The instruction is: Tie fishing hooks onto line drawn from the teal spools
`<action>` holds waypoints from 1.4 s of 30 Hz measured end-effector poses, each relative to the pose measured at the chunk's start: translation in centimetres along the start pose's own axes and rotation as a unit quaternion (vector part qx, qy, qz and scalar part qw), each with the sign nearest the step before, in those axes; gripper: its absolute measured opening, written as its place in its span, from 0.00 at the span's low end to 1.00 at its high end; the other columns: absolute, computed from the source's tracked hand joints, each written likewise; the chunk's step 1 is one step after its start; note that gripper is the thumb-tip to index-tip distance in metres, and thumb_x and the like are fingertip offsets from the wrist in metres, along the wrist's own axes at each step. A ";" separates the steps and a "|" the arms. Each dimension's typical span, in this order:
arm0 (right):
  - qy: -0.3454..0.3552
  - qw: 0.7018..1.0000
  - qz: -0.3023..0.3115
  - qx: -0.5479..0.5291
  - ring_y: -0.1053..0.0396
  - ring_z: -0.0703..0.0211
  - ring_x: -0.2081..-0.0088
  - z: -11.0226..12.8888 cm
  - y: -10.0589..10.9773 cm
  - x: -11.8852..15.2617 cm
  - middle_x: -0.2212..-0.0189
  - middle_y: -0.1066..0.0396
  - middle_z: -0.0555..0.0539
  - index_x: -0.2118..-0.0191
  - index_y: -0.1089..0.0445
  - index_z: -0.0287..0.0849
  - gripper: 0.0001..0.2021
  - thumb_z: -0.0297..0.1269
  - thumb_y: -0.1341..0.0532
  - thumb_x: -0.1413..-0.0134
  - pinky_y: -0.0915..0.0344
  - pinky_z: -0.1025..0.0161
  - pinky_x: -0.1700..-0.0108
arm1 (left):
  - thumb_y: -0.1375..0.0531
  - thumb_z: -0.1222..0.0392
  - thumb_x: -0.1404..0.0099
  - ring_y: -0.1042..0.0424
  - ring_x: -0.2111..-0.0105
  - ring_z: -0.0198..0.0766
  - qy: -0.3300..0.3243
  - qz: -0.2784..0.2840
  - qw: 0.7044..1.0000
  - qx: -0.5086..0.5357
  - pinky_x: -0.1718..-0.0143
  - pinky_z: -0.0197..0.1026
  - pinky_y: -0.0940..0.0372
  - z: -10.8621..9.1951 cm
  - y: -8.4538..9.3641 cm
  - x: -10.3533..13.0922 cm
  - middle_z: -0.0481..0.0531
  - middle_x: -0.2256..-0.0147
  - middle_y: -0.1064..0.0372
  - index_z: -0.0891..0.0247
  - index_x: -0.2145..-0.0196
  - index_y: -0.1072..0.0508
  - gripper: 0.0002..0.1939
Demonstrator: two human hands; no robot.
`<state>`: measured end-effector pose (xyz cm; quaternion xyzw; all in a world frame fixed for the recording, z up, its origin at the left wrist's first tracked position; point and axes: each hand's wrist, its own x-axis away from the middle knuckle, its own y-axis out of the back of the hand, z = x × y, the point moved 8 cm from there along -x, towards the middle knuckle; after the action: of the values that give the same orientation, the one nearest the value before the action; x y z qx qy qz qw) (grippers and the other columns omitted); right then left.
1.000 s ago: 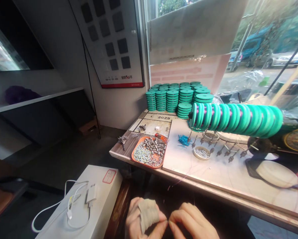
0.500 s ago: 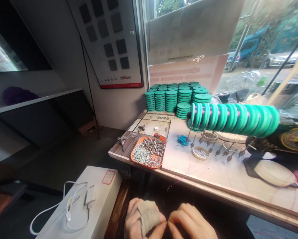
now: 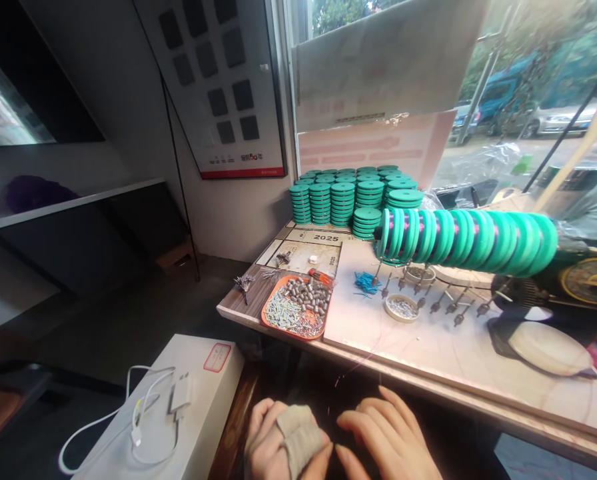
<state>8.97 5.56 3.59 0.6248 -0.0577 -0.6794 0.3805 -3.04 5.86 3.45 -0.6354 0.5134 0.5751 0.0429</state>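
My left hand [image 3: 286,440], with a beige wrap around its fingers, is closed at the bottom centre; anything in its pinch is too small to make out. Just right of it is my right hand [image 3: 386,437], its fingers apart and nothing visible between them. A thin reddish line [image 3: 358,365] hangs at the table edge above the hands. Beyond, an orange tray [image 3: 264,319] holds metal cylinders and small pins. A row of green spools [image 3: 468,240] sits on a shaft over the wooden board [image 3: 358,330].
Stacked green discs [image 3: 346,193] stand by the window. Weighted hooks hang below the spools, near a small round dish [image 3: 402,308] of bits and blue pieces [image 3: 367,283]. A white box [image 3: 206,393] with a charger [image 3: 181,393] is at lower left.
My right hand has opened and its fingers have lifted and spread away from my left hand. My left hand has shifted slightly left and stays closed.
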 end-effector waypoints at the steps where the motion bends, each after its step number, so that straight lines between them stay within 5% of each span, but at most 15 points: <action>1: 0.006 1.000 -0.001 0.014 0.56 0.98 0.61 -0.1 0.2 -0.3 0.79 0.46 0.52 0.74 0.34 0.40 0.17 0.38 0.58 0.50 0.61 0.81 0.39 | 0.41 0.69 0.49 0.41 0.76 0.26 0.026 -0.026 0.999 0.006 0.62 0.36 0.46 0.3 0.2 0.0 0.42 0.80 0.33 0.60 0.82 0.30 0.08; 3: 0.010 1.000 -0.004 0.029 0.57 0.98 0.62 -0.1 0.4 -0.7 0.81 0.48 0.51 0.75 0.35 0.38 0.16 0.36 0.57 0.50 0.60 0.82 0.40 | 0.44 0.67 0.46 0.40 0.76 0.27 0.040 -0.053 0.998 0.007 0.60 0.37 0.46 0.3 0.5 -0.1 0.43 0.80 0.33 0.60 0.83 0.31 0.11; 8: 0.015 0.999 -0.006 0.033 0.58 0.97 0.62 0.4 0.3 -0.8 0.81 0.49 0.51 0.73 0.37 0.38 0.16 0.39 0.57 0.50 0.60 0.83 0.39 | 0.44 0.67 0.45 0.37 0.74 0.27 -0.016 0.006 0.999 -0.032 0.60 0.36 0.45 -1.0 0.1 -1.0 0.43 0.77 0.29 0.60 0.81 0.29 0.09; 18: 0.013 1.000 0.001 0.027 0.57 0.99 0.62 -0.1 -0.1 0.0 0.81 0.50 0.51 0.76 0.36 0.35 0.17 0.39 0.56 0.50 0.61 0.83 0.34 | 0.43 0.62 0.45 0.37 0.74 0.27 0.042 -0.059 0.997 0.011 0.58 0.37 0.46 0.2 -0.1 0.3 0.44 0.78 0.30 0.59 0.81 0.28 0.09; 22: 0.000 1.000 0.017 0.016 0.57 0.99 0.63 -0.6 -0.3 0.4 0.81 0.49 0.51 0.77 0.34 0.38 0.17 0.37 0.56 0.50 0.62 0.82 0.33 | 0.43 0.53 0.45 0.35 0.71 0.28 0.090 -0.019 0.996 0.015 0.54 0.38 0.47 1.1 -0.4 0.5 0.43 0.76 0.30 0.56 0.76 0.27 0.08; 30: -0.004 1.000 0.010 -0.028 0.58 0.98 0.63 -0.2 -0.7 0.5 0.82 0.50 0.50 0.78 0.32 0.45 0.17 0.38 0.55 0.51 0.62 0.82 0.34 | 0.45 0.59 0.43 0.38 0.74 0.27 0.050 0.003 0.998 0.022 0.60 0.37 0.48 0.5 -0.7 0.1 0.43 0.79 0.32 0.60 0.83 0.32 0.12; 37: -0.023 0.998 0.051 -0.040 0.57 0.99 0.62 -1.3 -1.5 2.1 0.80 0.46 0.54 0.74 0.32 0.50 0.08 0.38 0.48 0.55 0.62 0.83 0.33 | 0.44 0.52 0.44 0.37 0.75 0.25 0.052 0.011 0.998 0.019 0.60 0.34 0.46 0.5 -0.1 -0.8 0.39 0.78 0.32 0.57 0.80 0.29 0.12; 42: -0.027 0.997 0.057 -0.038 0.56 1.00 0.61 -1.6 -1.9 2.9 0.79 0.46 0.54 0.71 0.32 0.52 0.08 0.42 0.47 0.57 0.62 0.82 0.32 | 0.42 0.57 0.45 0.38 0.77 0.25 0.016 0.008 1.000 0.017 0.65 0.34 0.45 -0.3 0.6 -2.0 0.39 0.80 0.33 0.59 0.82 0.31 0.10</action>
<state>9.78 5.78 -0.13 0.5866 -0.0777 -0.6752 0.4404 -2.94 6.57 5.40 -0.6396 0.5288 0.5565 0.0405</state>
